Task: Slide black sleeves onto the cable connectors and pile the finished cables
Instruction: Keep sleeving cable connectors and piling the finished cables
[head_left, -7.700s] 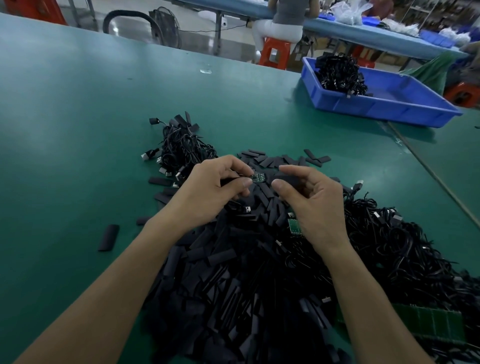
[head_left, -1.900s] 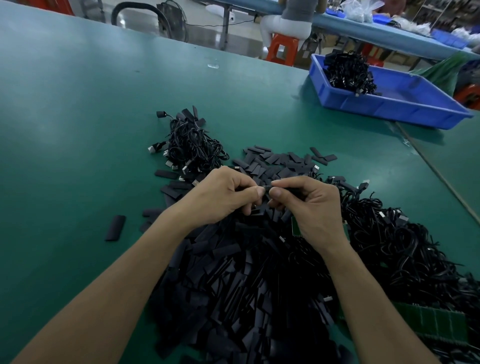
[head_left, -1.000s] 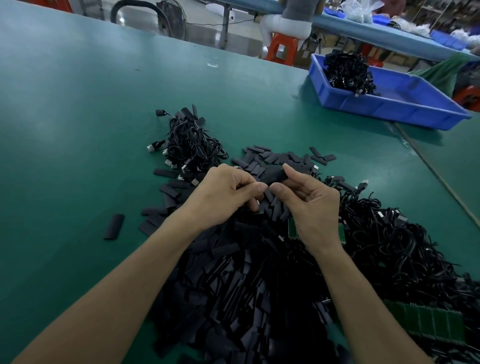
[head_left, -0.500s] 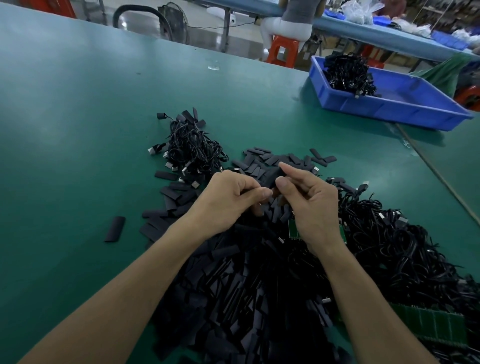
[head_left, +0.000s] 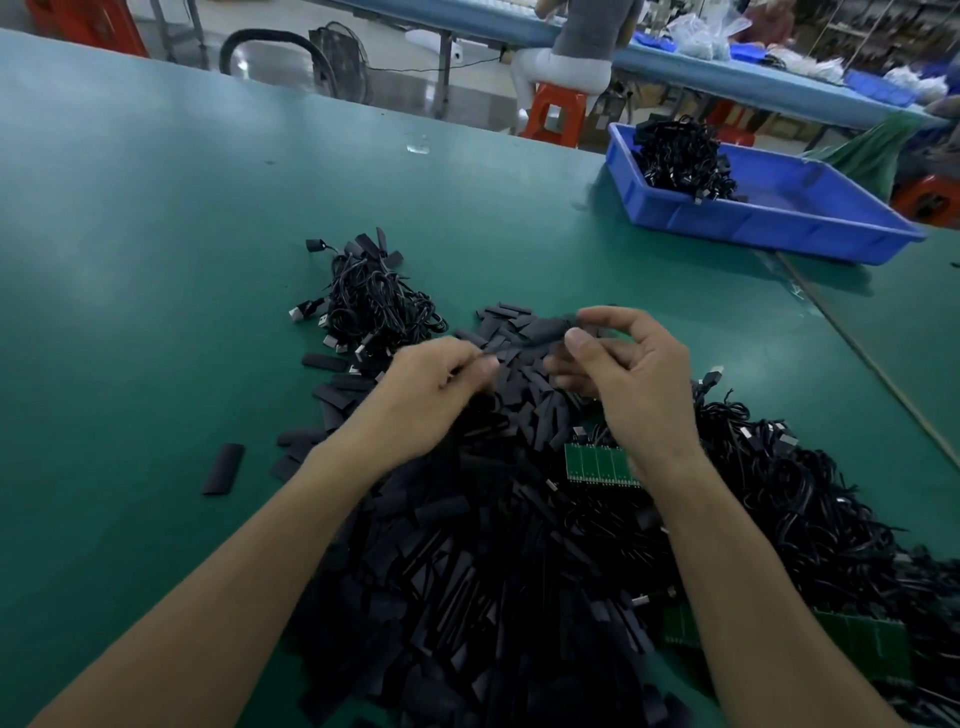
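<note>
— What carries it all?
— A broad green table (head_left: 156, 234).
— And on it?
— Nearest, a big heap of black sleeves (head_left: 467, 571), thinning into loose pieces at its far end. Against its right side lies a tangle of black cables (head_left: 805, 493), metal plugs showing here and there.
— Anything else in there?
— A green circuit-board strip (head_left: 597, 465) half buried in the heap, and a second strip (head_left: 862, 644) at the near right.
— The left?
— A smaller pile of cables (head_left: 374, 306) at the heap's far-left edge, and a lone sleeve (head_left: 223, 469) apart on bare table.
— Far right?
— A blue tray (head_left: 779, 228), a clump of cables in its far-left corner.
</note>
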